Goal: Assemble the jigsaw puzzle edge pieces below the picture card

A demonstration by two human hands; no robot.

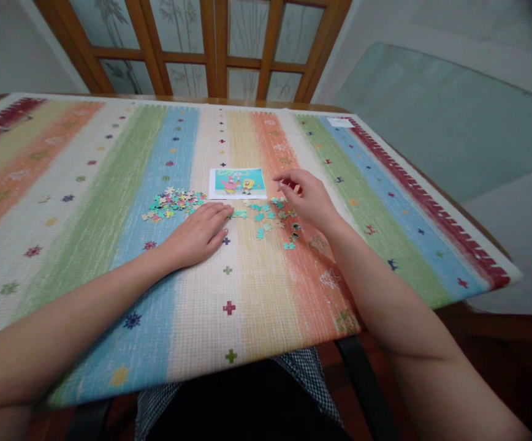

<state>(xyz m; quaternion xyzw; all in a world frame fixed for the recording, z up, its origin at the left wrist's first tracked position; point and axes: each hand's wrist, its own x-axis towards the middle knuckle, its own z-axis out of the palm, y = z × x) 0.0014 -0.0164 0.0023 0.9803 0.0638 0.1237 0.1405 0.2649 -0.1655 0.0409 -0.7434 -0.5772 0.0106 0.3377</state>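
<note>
My left hand lies flat on the cloth, fingers stretched out. Its fingertips reach a short row of joined turquoise puzzle pieces. Just left of it is a heap of mixed-colour puzzle pieces. My right hand is raised with thumb and forefinger drawn together; whatever they pinch, if anything, is too small to make out. Under and beside that hand, loose turquoise pieces lie scattered, a few of them dark. Between the hands, just beyond the pieces, lies a picture card with a pink and a yellow cartoon figure.
A striped tablecloth covers the table, whose near edge is close to my lap. A small white paper lies at the far right. Wooden doors with glass panes stand behind the table, and a pale green panel is at the right.
</note>
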